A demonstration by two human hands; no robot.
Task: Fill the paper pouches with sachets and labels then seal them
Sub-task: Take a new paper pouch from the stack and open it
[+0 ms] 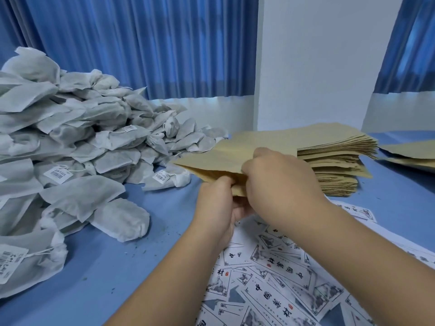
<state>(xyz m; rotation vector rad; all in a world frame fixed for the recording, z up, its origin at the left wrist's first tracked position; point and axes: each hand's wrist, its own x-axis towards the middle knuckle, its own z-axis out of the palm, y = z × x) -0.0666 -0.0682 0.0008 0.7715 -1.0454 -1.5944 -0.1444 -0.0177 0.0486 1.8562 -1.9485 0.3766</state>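
Note:
A tan paper pouch [221, 156] is held above the blue table, its far corner pointing left. My left hand [217, 205] pinches its near edge from below. My right hand [280, 177] grips the same edge from above, fingers curled over the paper. A big heap of grey-white sachets [77, 137] with string tags fills the left side. Printed labels [270, 278] with black characters lie scattered under my forearms at the bottom right. A stack of flat tan pouches [336, 161] sits just behind my right hand.
The blue table [106, 267] carries small dark crumbs between the sachets and labels. More tan pouches [409, 154] lie at the far right edge. A white wall and blue curtains [141, 43] stand behind the table.

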